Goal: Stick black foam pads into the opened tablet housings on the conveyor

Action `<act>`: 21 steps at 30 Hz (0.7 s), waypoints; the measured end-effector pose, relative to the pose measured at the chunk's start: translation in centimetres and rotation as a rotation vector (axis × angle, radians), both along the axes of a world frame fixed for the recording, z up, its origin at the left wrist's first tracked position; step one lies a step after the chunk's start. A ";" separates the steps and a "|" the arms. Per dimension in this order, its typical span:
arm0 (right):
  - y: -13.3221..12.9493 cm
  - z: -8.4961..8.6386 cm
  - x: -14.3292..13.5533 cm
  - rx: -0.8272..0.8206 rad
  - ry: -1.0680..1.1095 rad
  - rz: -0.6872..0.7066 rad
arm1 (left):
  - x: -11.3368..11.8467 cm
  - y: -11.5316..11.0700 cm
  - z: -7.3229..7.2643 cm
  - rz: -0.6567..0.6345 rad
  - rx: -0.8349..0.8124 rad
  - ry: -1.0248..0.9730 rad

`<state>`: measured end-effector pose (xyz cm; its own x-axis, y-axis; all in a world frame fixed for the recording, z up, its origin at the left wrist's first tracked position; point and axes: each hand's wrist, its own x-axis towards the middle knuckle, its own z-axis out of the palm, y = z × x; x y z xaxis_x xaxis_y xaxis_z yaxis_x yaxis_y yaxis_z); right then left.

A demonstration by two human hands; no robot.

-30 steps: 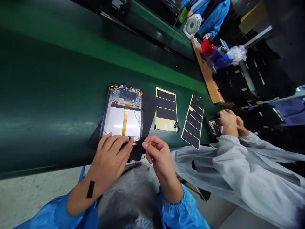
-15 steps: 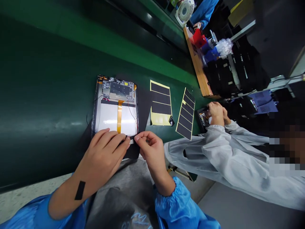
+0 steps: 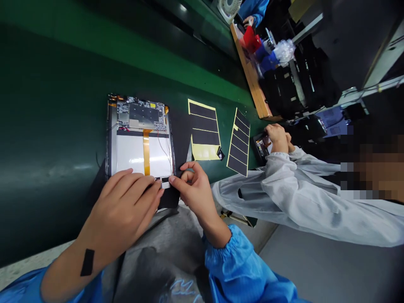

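An opened tablet (image 3: 131,149) lies on the green table, its circuit board at the far end and an orange ribbon cable running down its white battery area. Across its near edge is a short black tape strip (image 3: 165,180). My left hand (image 3: 121,210) covers the near left edge, its fingertips close together at the strip's left end; a black tape piece (image 3: 87,262) sticks to that wrist. With its fingers curled, my right hand (image 3: 197,191) has its thumb tip on the strip's right end. What lies under my fingertips is partly hidden.
Right of the tablet lie two yellow-backed sheets of black tape pieces, a nearer sheet (image 3: 205,134) and a farther sheet (image 3: 240,143). A co-worker in a white sleeve (image 3: 290,181) handles another device (image 3: 261,147). A wooden board edge (image 3: 252,84) and a fan (image 3: 229,8) stand beyond.
The whole view has shifted, so the table things sit farther left. My right thumb stays at the tape strip while its index finger has lifted a little. My left hand keeps its place at the edge.
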<state>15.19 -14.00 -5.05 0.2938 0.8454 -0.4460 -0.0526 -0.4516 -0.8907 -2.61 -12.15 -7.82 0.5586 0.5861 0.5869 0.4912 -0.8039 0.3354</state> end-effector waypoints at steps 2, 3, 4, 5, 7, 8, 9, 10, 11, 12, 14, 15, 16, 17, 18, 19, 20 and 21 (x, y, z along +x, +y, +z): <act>0.1 -0.1 0.0 0.016 0.012 -0.011 | -0.1 0.0 -0.1 -0.019 0.019 -0.017; 0.0 -0.2 0.0 0.026 0.006 -0.011 | -0.1 0.1 -0.1 -0.034 0.033 -0.006; -0.1 -0.4 -0.1 0.040 -0.008 -0.007 | -0.1 0.3 -0.1 -0.049 0.039 0.018; -0.4 -0.6 -0.1 0.061 -0.027 -0.003 | -0.2 0.6 -0.2 -0.064 0.032 0.048; -1.0 -1.1 -0.1 0.116 -0.083 0.020 | -0.5 1.4 -0.3 -0.087 -0.018 0.106; -1.4 -1.2 0.0 0.157 -0.141 0.048 | -0.8 1.9 -0.3 -0.100 -0.053 0.128; -1.9 -1.4 0.1 0.212 -0.231 0.092 | -1.0 2.5 -0.4 -0.118 -0.087 0.149; -2.3 -1.5 0.4 0.279 -0.349 0.157 | -1.3 3.1 -0.5 -0.144 -0.113 0.170; -2.7 -1.6 0.7 0.355 -0.485 0.239 | -1.6 3.7 -0.6 -0.173 -0.119 0.182; -3.0 -1.6 1.0 0.431 -0.623 0.326 | -1.9 4.3 -0.8 -0.211 -0.102 0.191; -3.5 -1.7 1.7 0.549 -0.841 0.468 | -2.4 5.5 -1.0 -0.277 -0.039 0.212; -3.7 -1.7 1.9 0.580 -0.907 0.509 | -2.5 6.0 -1.0 -0.299 -0.007 0.228; -3.8 -1.6 2.1 0.600 -0.950 0.532 | -2.6 6.4 -1.0 -0.323 0.026 0.248; -3.9 -1.6 2.2 0.608 -0.979 0.547 | -2.6 6.7 -1.0 -0.342 0.052 0.270; -4.0 -1.6 2.3 0.607 -1.003 0.561 | -2.6 7.0 -1.0 -0.358 0.071 0.290; -4.2 -1.6 2.2 0.595 -1.028 0.577 | -2.6 7.2 -0.9 -0.370 0.089 0.299; -4.3 -1.7 2.1 0.576 -1.055 0.591 | -2.5 7.3 -1.0 -0.388 0.112 0.299; -4.4 -1.7 2.0 0.554 -1.079 0.602 | -2.5 7.3 -1.0 -0.400 0.127 0.291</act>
<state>17.15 -18.38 -6.71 -0.1986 0.9578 0.2079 0.8594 0.2721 -0.4329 -5.10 -4.88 -8.85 0.8757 0.2274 0.4260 0.1954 -0.9736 0.1180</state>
